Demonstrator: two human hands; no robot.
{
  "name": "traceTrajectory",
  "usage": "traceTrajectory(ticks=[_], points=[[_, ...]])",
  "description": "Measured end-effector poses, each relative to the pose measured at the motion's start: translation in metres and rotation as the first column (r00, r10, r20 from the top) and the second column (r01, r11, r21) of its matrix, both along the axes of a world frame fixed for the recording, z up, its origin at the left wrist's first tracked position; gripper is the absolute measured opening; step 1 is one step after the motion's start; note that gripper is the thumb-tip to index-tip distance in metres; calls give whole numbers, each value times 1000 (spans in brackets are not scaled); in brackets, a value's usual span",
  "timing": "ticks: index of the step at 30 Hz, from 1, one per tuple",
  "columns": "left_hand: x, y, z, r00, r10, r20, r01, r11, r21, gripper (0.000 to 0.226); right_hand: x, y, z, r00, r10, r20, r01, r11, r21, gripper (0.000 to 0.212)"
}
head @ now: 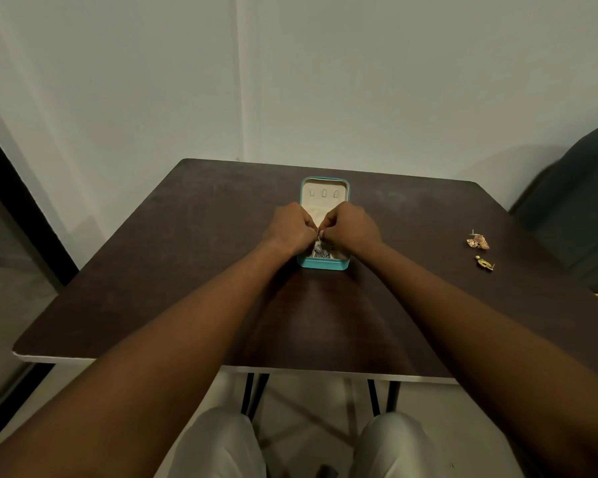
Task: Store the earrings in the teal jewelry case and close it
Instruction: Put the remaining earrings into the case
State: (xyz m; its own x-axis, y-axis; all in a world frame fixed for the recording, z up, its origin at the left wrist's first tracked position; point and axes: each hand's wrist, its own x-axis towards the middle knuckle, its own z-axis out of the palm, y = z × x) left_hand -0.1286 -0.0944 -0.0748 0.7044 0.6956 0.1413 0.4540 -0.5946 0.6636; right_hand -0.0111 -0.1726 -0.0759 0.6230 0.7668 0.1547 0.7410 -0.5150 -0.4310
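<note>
A small gold earring [318, 237] is pinched by both the left hand [289, 226] and the right hand [351, 227] over the open teal case [324, 265] near the table's [152, 270] far edge, while two earrings [480, 248] are left by its right edge.

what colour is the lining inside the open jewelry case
Cream, inside the teal case; its lining shows best in the head view.

Left hand [292, 226], right hand [351, 229]: pinched, touching

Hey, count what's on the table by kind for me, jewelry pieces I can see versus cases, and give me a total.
Loose gold earrings on the table: 2, a fan-shaped one and a smaller one
Gold piece pinched between the hands: 1
Silver pieces in the case: 1 cluster, count unclear
Teal case: 1, open
Total: 5
</note>
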Motion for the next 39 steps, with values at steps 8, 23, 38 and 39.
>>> traceTrajectory(ticks=[8, 23, 38, 39], points=[[3, -2, 3, 999, -11, -45, 11, 1000, -11, 24, 0, -2, 0, 998, 33, 60, -35, 999, 37, 11], [67, -63, 28, 958, -250, 137, 245, 968, 57, 39, 85, -100, 30, 998, -64, 27, 56, 970, 238, 5], [182, -153, -7, 884, -468, 24, 467, 876, -120, 43, 166, -207, 1, 955, -295, 40, 297, 936, -191, 18], [185, -157, -8, 879, -476, 14, 474, 873, -116, 41, 168, -207, -2, 955, -295, 32, 296, 938, -180, 19]])
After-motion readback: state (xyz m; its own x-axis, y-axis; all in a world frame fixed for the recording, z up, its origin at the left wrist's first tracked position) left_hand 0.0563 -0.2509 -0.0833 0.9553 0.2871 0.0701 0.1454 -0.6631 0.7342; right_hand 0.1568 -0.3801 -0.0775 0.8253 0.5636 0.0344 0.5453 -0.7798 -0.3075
